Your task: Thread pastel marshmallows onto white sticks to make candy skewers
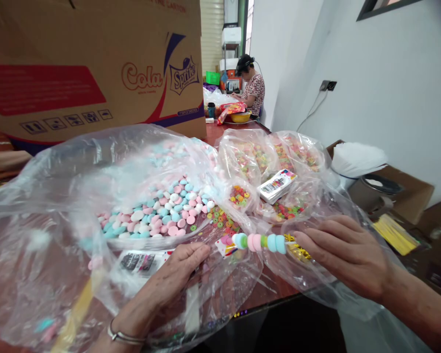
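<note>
My right hand (347, 250) pinches the right end of a candy skewer (259, 242), a stick threaded with blue, pink, white and green candies. It lies nearly level over the table. My left hand (180, 269) is closed, thumb against the fingers, left of the skewer; what it grips is hidden. Beyond its fingertips, a small colourful printed card (226, 248) shows behind the skewer's left end. Pink, blue and white candies (169, 211) lie heaped in a large clear bag. Green and orange candy rings (220, 220) lie beside them. Gold ties (297, 247) show near my right fingertips.
A large cardboard carton (95, 63) stands at the back left. Clear bags of candy rings (260, 154) and a stack of printed cards (277, 186) lie at centre right. Yellow strips (395, 233) lie at far right. A person (253, 90) sits at the table's far end.
</note>
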{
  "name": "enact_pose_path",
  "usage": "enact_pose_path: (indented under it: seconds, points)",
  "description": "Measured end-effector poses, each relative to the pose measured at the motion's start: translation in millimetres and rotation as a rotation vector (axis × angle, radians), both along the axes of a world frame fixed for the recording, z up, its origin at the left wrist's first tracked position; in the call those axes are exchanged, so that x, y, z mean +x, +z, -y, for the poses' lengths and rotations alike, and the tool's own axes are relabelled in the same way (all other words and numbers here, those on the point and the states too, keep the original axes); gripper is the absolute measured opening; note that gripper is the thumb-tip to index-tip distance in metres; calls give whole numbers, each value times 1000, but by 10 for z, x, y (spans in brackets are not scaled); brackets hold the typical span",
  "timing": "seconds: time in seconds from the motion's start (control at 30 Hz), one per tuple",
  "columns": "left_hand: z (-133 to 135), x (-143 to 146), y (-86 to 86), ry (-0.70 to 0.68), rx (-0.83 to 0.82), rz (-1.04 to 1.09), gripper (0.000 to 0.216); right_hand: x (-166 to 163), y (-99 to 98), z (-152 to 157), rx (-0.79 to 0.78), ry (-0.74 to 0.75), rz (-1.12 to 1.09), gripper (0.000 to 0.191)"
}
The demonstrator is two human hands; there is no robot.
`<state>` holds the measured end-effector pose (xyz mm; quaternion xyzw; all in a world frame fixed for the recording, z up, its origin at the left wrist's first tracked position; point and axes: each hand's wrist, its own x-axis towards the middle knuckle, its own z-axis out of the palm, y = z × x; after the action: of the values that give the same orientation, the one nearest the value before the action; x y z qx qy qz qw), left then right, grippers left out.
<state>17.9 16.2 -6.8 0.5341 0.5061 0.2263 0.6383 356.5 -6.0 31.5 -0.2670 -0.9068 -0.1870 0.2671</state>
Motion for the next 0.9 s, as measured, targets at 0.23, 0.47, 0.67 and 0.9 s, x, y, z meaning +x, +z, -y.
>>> enact_pose_path:
  seconds: [0.23, 0.47, 0.67, 0.9]
  points:
    - [-5, -75, 31, -137, 170, -149, 47, 45, -14, -74, -66, 45, -77, 33]
    - [21, -129, 66, -191, 283, -301, 38, 17, 46, -93, -88, 94, -108, 24]
    - [4, -90, 92, -284, 312, -268, 38, -25, -109, -136, -142, 78, -120, 19]
    - [-14, -165, 17, -272, 370, -151, 41, 34, -231, -166, -305, 34, -226, 22]
